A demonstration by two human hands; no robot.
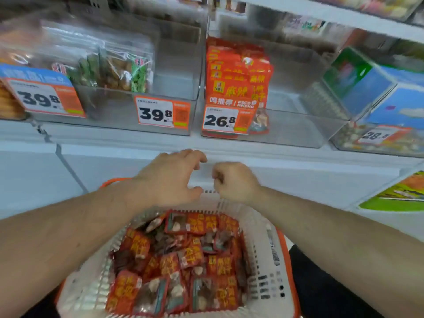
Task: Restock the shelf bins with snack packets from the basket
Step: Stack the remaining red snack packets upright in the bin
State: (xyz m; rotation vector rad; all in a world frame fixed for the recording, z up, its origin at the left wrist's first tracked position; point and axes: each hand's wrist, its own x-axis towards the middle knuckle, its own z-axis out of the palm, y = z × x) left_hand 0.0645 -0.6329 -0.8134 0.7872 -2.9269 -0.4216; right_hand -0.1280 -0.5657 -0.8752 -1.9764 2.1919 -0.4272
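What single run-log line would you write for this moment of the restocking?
left hand: open, empty | right hand: curled, empty | both above basket | basket: full of red snack packets | 26.8 bin: partly stocked

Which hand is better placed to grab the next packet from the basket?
Left, probably. The left hand hovers open, fingers spread, just above the packets in the basket. The right hand is curled into a fist by the far rim.

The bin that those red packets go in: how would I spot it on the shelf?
Look along the white shelf above the white plastic basket. The clear plastic bin right of centre holds a stack of red-orange packets. Alone, it wears the orange 26.8 price tag.
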